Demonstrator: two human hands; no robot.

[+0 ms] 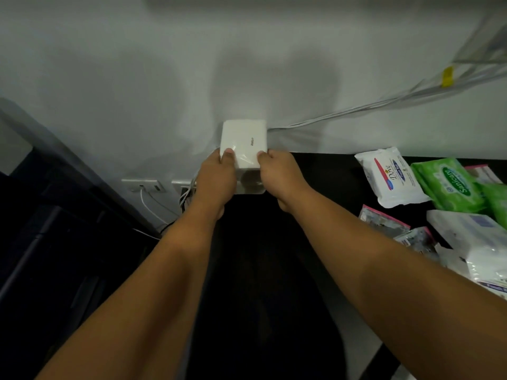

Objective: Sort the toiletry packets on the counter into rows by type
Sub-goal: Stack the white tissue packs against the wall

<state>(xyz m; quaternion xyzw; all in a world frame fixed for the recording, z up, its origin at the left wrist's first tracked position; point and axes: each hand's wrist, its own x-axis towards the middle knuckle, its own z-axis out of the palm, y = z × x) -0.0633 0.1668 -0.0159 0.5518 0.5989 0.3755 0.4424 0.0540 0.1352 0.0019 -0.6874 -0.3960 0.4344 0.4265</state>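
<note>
Counter [323, 171]: dark top, runs from centre to right edge of view; far edge meets the white wall [137, 78]. Left half bare, so plenty of open room there for a row.
Left drop-off: counter's left edge sits approx under the left hand; past it are wall sockets [144, 185] w/ cables, lower down. Don't set anything too far left.
Unsorted pile: right side, near to far, packets overlapping and touching: clear white packs [466, 231] near, small pink-edged sachets [384, 220] in the middle.
Green pack [450, 185]: far right, just beside the Dove pack, edges touching or overlapping.
Dove pack [392, 178]: far right, flat, close to the wall.
White tissue pack [244, 149]: the item in hand, held at far centre against or just off the wall; can't tell if its base rests on the counter.
Left hand [216, 179]: fingers clamped on the pack's left side, thumb on top.
Right hand [279, 176]: fingers clamped on its right side, thumb on top.
Step (my read): placing the first item of a row at far-left of the counter; sort barely begun.
Next move needs: set the pack down square to the wall, release, then reach right to the pile for a matching pack w/o dragging the neighbours.
</note>
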